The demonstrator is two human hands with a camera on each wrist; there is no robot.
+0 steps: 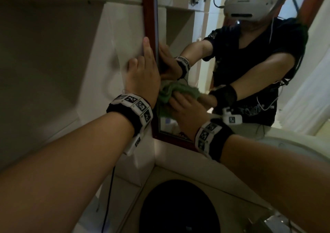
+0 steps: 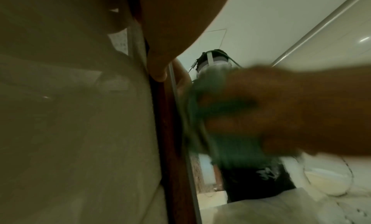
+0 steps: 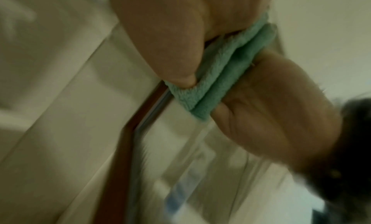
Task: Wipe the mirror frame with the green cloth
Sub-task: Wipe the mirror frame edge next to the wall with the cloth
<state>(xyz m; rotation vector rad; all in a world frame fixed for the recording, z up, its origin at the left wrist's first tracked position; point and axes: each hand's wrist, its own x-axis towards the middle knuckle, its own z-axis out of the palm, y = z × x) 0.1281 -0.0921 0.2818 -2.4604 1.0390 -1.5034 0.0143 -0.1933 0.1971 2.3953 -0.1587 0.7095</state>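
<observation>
The mirror has a dark red-brown wooden frame [image 1: 149, 18] whose left side runs down to a bottom corner. My right hand [image 1: 185, 111] grips the bunched green cloth [image 1: 167, 93] and holds it against the glass beside the frame's left side. The right wrist view shows the folded cloth [image 3: 216, 78] pinched between thumb and palm, above the frame [image 3: 120, 156]. My left hand [image 1: 142, 72] lies higher up on the frame's left edge and the wall, its index finger straight. In the left wrist view, the right hand [image 2: 291, 116] and cloth [image 2: 236, 148] are blurred beside the frame [image 2: 170, 164].
The mirror glass [image 1: 178, 27] reflects a person with a headset and both arms. A pale counter [image 1: 169, 161] runs under the mirror, with a dark round basin [image 1: 178, 206] below my arms. Tiled wall [image 1: 53, 54] fills the left side.
</observation>
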